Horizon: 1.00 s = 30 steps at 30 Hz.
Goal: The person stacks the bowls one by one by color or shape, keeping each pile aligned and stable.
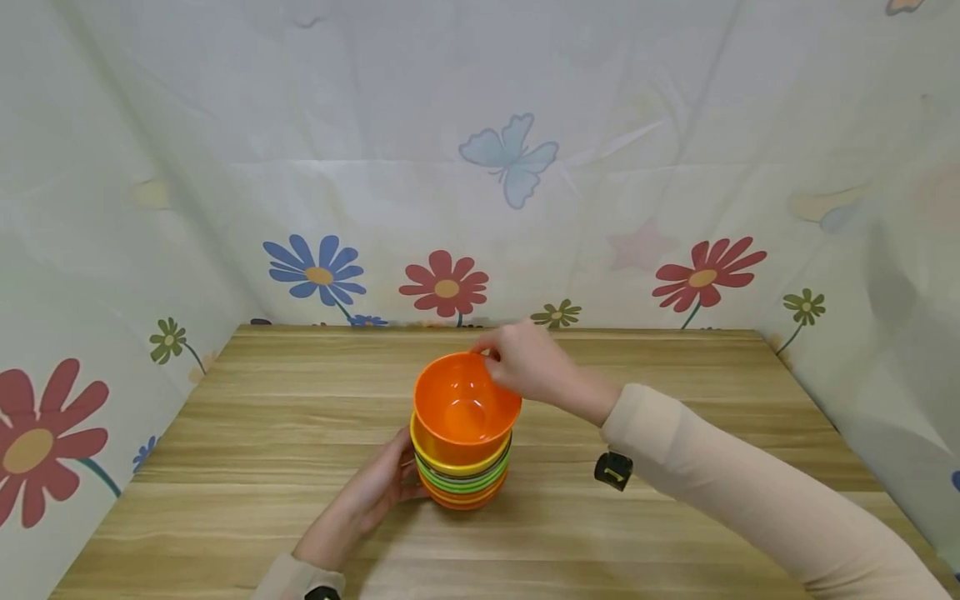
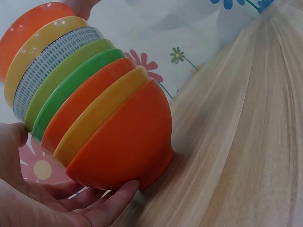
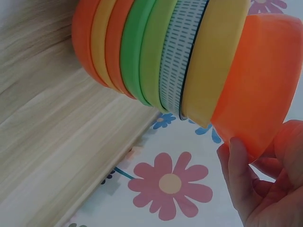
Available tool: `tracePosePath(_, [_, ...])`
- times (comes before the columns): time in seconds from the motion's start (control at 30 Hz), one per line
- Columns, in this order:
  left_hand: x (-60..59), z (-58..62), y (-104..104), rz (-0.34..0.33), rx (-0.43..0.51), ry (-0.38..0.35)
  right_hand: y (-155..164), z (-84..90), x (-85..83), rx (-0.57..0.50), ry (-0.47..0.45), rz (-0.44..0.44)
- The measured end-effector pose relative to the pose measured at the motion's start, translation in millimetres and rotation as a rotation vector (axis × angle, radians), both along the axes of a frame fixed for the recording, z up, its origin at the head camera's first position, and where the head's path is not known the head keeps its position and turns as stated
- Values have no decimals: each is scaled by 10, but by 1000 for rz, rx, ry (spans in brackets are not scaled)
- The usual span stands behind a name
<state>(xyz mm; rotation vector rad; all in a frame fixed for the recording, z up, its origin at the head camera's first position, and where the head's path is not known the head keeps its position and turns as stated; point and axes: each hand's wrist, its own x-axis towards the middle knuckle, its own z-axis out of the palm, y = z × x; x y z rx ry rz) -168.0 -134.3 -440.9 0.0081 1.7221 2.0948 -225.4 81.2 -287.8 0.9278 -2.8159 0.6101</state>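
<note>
From the head camera, your right hand (image 1: 528, 367) pinches the far rim of the top orange bowl (image 1: 465, 408), which sits tilted in the stack of bowls (image 1: 462, 479) at the middle of the wooden table (image 1: 225, 433). Your left hand (image 1: 375, 492) cups the near-left side of the stack, most likely to steady it while the top bowl is handled.

At the left wrist, your fingers (image 2: 109, 203) lie loosely curved under the bottom orange bowl (image 2: 123, 146) with your thumb (image 2: 12, 137) against the upper rims; the stack is braced rather than squeezed.

At the right wrist, your fingers (image 3: 239, 179) are closed on the rim of the top orange bowl (image 3: 260, 80), which leans out of the yellow bowl (image 3: 215, 61) below it.
</note>
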Motion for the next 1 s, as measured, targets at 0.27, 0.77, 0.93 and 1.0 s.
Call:
tracePosePath(0.27, [-9,4,-1,0,4,-6,-44,-81,23,10,17,6])
tracePosePath(0.77, [-10,0,-9,1,6,-5,-74,-165,46,-11,79,16])
tracePosePath(0.93, [-8,6,-7,5,2,-2,-79,-172,58,-15,55,-8])
tracePosePath(1.0, [-8,8,-6,6,1,-1,-83,-173,62,-15,48,-16])
